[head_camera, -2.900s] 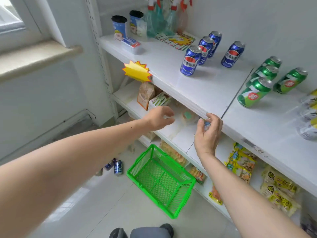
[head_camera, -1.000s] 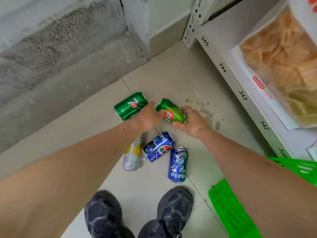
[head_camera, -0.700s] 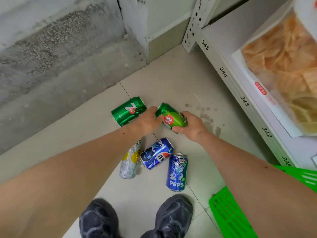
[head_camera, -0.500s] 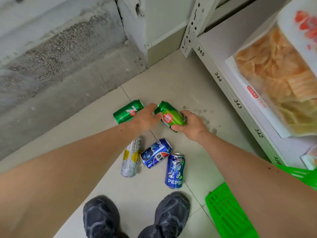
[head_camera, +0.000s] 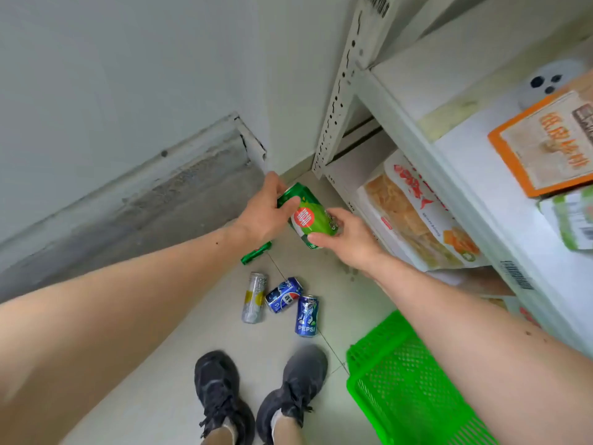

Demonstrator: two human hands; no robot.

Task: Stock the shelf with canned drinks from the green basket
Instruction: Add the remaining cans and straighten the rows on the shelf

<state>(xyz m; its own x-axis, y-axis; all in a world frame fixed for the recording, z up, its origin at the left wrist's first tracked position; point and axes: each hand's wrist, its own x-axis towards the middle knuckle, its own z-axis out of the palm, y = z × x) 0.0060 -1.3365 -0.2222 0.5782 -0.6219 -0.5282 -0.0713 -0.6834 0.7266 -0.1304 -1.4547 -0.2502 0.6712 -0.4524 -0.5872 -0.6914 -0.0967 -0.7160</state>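
Observation:
I hold one green can with a red round label (head_camera: 313, 220) above the floor, tilted. My left hand (head_camera: 263, 216) grips its upper end with thumb and fingers, and my right hand (head_camera: 348, 244) grips its lower end. On the floor below lie a green can (head_camera: 255, 253), partly hidden under my left forearm, a silver and yellow can (head_camera: 254, 297) and two blue Pepsi cans (head_camera: 284, 295) (head_camera: 307, 315). The green basket (head_camera: 404, 380) stands on the floor at the lower right, partly covered by my right arm. The white shelf (head_camera: 449, 175) rises on the right.
Bagged snacks (head_camera: 410, 213) fill the bottom shelf, and an orange box (head_camera: 545, 139) lies on the shelf above. The shelf's perforated upright (head_camera: 337, 101) stands by the wall corner. My two dark shoes (head_camera: 256, 396) are on the tiled floor just behind the cans.
Both hands have raised the red-labelled green can off the floor. The other green can stayed on the floor. My view has risen, showing more of the shelves.

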